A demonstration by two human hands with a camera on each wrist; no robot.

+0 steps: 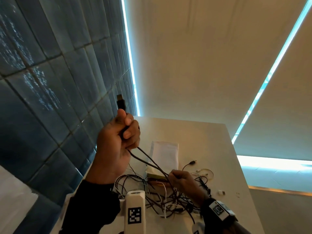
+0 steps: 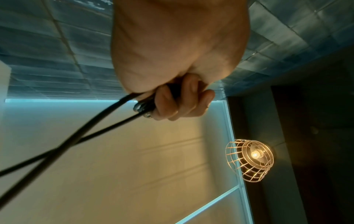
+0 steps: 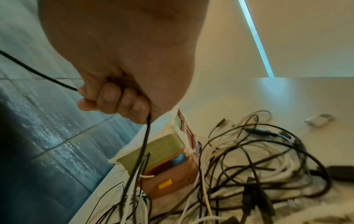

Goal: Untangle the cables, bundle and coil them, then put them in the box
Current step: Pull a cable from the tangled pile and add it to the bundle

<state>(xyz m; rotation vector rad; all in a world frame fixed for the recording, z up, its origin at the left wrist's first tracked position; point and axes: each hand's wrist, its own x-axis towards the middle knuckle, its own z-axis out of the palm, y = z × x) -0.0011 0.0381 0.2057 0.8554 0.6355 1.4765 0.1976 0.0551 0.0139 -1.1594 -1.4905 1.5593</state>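
My left hand (image 1: 125, 130) is raised above the table and grips a black cable (image 1: 148, 160). The cable's USB plug (image 1: 120, 102) sticks up out of the fist. Two black strands run down from that fist to my right hand (image 1: 176, 177), which grips the cable just above the tangle of black and white cables (image 1: 162, 202). In the left wrist view my left hand (image 2: 172, 100) has its fingers curled round the black cable (image 2: 86, 133). The right wrist view shows my right hand (image 3: 116, 100) closed on the black cable (image 3: 142, 145). An open box (image 3: 168, 153) with a white lid (image 1: 164, 154) stands behind the tangle.
A white table (image 1: 211, 141) holds a small white adapter (image 1: 221, 192), a clear coiled cable (image 1: 206, 173) and a loose black plug end (image 1: 192, 162). Blue tiled wall (image 1: 42, 81) runs along the left. A dark object (image 3: 341, 172) lies at the right. A wire lamp (image 2: 250, 160) glows overhead.
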